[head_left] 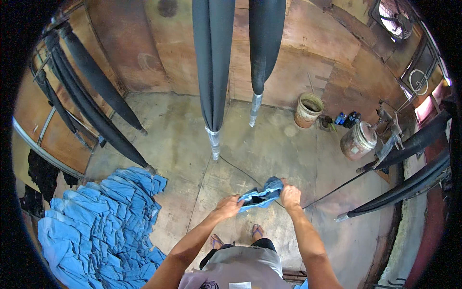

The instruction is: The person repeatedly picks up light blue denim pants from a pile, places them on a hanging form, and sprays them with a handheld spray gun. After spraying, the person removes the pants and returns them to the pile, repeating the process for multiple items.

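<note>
On the floor at 8 o'clock, a blue cloth pile sits heaped loose, presumably for easy left-side reach. A long black tube hangs from 12 o'clock, silver-wrapped at its tip, likely suspended to spare floor room. A blue cloth piece is toward 5 o'clock from centre, between left hand and right hand; fingers of each are clamped on opposite ends, apparently to spread its dark opening.
</note>
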Tool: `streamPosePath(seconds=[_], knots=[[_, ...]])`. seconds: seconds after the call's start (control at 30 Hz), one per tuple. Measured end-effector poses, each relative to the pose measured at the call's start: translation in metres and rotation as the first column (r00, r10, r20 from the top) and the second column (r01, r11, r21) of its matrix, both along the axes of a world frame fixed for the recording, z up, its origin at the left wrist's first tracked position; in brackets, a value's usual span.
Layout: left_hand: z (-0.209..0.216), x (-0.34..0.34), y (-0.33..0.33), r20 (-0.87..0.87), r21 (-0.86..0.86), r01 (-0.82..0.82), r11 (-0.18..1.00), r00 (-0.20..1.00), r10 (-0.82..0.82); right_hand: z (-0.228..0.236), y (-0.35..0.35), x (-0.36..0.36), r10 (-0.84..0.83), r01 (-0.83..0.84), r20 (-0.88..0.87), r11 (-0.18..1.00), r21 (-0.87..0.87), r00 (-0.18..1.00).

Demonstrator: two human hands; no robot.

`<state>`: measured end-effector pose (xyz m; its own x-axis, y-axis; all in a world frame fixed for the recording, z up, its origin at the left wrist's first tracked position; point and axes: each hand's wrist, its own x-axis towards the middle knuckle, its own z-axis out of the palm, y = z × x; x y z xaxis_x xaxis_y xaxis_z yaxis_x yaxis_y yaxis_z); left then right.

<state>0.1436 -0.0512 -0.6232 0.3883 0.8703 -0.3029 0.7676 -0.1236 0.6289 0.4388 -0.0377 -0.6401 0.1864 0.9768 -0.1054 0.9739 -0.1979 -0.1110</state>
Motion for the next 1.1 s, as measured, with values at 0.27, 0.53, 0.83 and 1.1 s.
streamPosePath(seconds=[0.27,0.53,0.83,1.1], knots=[[-0.273,-0.048,-0.071,-0.426,-0.405,-0.708,0.578,0.706,0.566,-0.138,-0.117,-0.047,0.397,-0.489,-0.361,0.846,-0.213,0.844],[-0.388,0.056,-0.048,-0.570,-0.307,-0.758,0.576,0.631,0.526,-0.333,-0.093,0.008,-0.238,0.176,-0.639,0.971,-0.161,0.731],[-0.464,0.137,0.108,-0.215,-0.459,-0.834,0.307,0.439,0.873,-0.438,0.121,0.069,-0.298,0.307,-0.584,0.948,-0.087,0.755],[-0.452,-0.072,-0.030,-0.146,-0.540,-0.802,-0.254,-0.208,0.967,-0.397,0.126,-0.144,0.298,-0.250,-0.742,0.951,0.180,0.601]])
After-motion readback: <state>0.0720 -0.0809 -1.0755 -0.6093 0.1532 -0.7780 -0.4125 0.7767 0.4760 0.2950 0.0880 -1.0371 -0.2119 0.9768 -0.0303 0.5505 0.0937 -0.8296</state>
